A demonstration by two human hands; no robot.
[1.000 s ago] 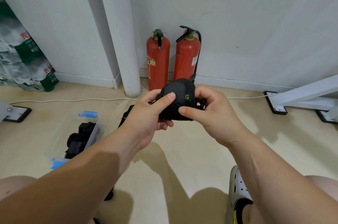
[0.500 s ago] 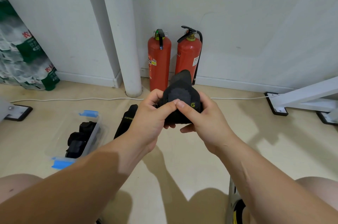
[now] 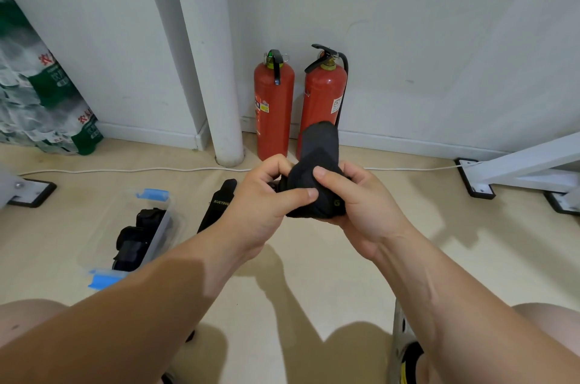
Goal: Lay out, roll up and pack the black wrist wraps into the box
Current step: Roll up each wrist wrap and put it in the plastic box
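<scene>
I see a black fabric wrist wrap (image 3: 309,187), partly rolled into a thick bundle, gripped between the left hand (image 3: 260,206) and the right hand (image 3: 364,205) above the floor. Its loose end stands up from the roll, and a small yellow-green letter G shows low on its side. A second black wrap strip (image 3: 219,205) with yellow lettering lies flat on the floor, partly hidden by the left wrist. Just left of it sits a clear plastic box with blue latches (image 3: 158,232), holding rolled black wraps (image 3: 131,242) against its right wall.

Floor wrap (image 3: 219,205) partly behind left forearm (image 3: 175,274)
</scene>
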